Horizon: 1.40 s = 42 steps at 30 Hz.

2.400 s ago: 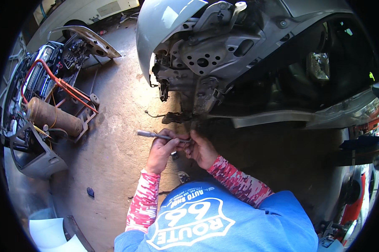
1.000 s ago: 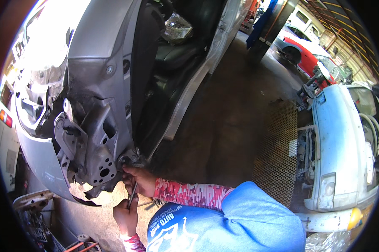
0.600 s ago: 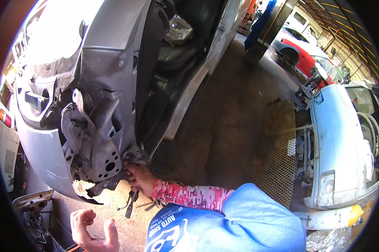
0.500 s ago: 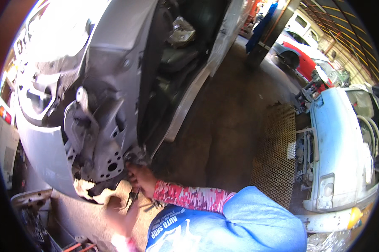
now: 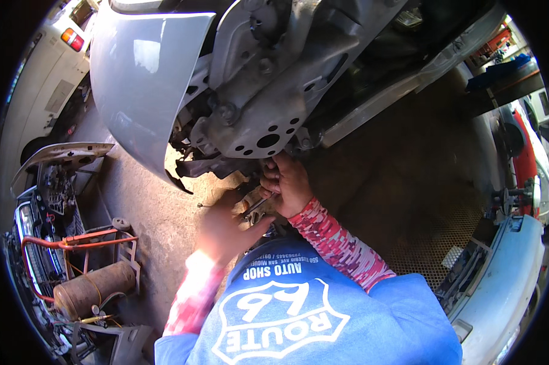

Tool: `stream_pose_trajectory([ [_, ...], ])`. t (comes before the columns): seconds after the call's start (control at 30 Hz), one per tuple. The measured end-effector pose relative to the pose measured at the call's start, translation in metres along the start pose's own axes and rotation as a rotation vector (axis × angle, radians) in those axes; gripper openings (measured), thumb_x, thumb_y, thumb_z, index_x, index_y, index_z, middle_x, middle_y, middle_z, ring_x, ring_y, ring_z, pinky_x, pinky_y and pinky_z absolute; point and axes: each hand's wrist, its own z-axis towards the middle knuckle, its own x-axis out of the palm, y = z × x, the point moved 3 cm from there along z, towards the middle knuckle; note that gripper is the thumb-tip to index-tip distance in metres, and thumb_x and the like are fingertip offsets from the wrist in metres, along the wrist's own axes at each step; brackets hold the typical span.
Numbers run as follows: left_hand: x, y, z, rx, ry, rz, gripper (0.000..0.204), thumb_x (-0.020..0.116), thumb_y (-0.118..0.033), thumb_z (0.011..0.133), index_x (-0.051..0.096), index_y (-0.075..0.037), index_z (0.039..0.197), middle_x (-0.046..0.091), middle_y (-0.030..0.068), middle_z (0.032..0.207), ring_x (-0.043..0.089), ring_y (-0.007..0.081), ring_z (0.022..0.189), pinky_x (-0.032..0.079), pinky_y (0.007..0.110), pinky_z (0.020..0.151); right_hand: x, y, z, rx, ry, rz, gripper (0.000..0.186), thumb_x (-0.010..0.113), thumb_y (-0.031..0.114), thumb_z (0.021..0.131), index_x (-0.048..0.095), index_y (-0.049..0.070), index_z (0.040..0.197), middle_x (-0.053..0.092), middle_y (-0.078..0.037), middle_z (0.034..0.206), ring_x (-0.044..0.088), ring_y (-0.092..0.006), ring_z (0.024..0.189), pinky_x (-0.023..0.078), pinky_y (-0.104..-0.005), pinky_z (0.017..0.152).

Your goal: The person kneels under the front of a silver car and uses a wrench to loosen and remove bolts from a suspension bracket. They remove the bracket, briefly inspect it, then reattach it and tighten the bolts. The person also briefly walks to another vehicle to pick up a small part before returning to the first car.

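My right hand (image 5: 288, 185) is closed with curled fingers just under the grey metal plate (image 5: 232, 143) with round holes, at the car's front corner. A slim dark metal tool (image 5: 251, 207) runs from these fingers down toward my left hand (image 5: 226, 228). That hand is smeared by motion, its thumb side facing the tool; whether it touches the tool cannot be made out. What the right fingertips meet under the plate is hidden. Left of the plate hangs the silver body panel (image 5: 144, 79), with a torn dark edge (image 5: 180, 176) at its lower end.
On the left floor stand a rusty cylindrical tank (image 5: 95, 289) on an orange-framed cart (image 5: 74, 240) and a detached car front part (image 5: 62, 152). A white vehicle (image 5: 46, 79) is behind them. At right are a light blue car body (image 5: 499, 280) and a metal mesh (image 5: 435, 249).
The view has swung, so the car's corner and both hands sit higher and further right. My right hand stays under the plate; the left stays beside the tool, blurred in both frames.
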Motion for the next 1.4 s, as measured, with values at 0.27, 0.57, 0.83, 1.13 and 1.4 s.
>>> stream_pose_trajectory([
  [0.27, 0.056, 0.057, 0.009, 0.526, 0.001, 0.332, 0.039, 0.078, -0.041, 0.073, 0.064, -0.005, 0.078, 0.060, 0.0116, 0.059, 0.060, 0.0319, 0.053, 0.048, 0.041, 0.050, -0.013, -0.011, 0.012, -0.408, 0.116, -0.546, 0.023, 0.054, 0.031, 0.097, 0.056, 0.009, 0.104, 0.051, 0.000, 0.075, 0.049, -0.0116, 0.055, 0.044, -0.0296, 0.048],
  [0.57, 0.074, 0.060, 0.018, 0.465, -0.029, 0.000, 0.038, 0.060, -0.018, 0.094, 0.053, 0.005, 0.063, 0.051, 0.0185, 0.054, 0.048, 0.0260, 0.045, 0.034, 0.040, 0.048, -0.004, -0.013, 0.005, -0.168, -0.156, -0.221, 0.035, 0.060, 0.039, 0.094, 0.050, 0.012, 0.074, 0.040, 0.005, 0.058, 0.035, -0.0058, 0.043, 0.028, -0.0243, 0.039],
  [0.83, 0.064, 0.048, 0.014, 0.351, 0.139, -0.247, 0.037, 0.066, -0.021, 0.090, 0.053, 0.002, 0.064, 0.047, 0.0114, 0.051, 0.040, 0.0209, 0.046, 0.033, 0.037, 0.048, -0.008, -0.014, 0.013, -0.239, -0.136, -0.261, 0.038, 0.061, 0.041, 0.093, 0.049, 0.012, 0.072, 0.038, 0.005, 0.057, 0.036, -0.0080, 0.043, 0.031, -0.0284, 0.037],
  [1.13, 0.019, 0.019, 0.001, 0.616, -0.212, 0.048, 0.052, 0.081, -0.021, 0.066, 0.059, 0.003, 0.107, 0.064, 0.0184, 0.089, 0.063, 0.0362, 0.085, 0.048, 0.044, 0.077, -0.012, -0.011, 0.020, -0.237, -0.129, -0.247, 0.043, 0.061, 0.044, 0.092, 0.047, 0.010, 0.069, 0.041, 0.002, 0.056, 0.039, -0.0106, 0.041, 0.033, -0.0309, 0.037],
  [1.4, 0.156, 0.100, 0.062, 0.564, -0.154, -0.228, 0.035, 0.070, -0.031, 0.080, 0.067, 0.001, 0.092, 0.066, 0.0235, 0.073, 0.067, 0.0425, 0.072, 0.051, 0.046, 0.061, -0.024, -0.011, 0.035, -0.649, -0.177, -0.901, 0.036, 0.055, 0.031, 0.095, 0.066, -0.002, 0.106, 0.067, -0.024, 0.093, 0.064, -0.0354, 0.086, 0.047, -0.0436, 0.083],
])
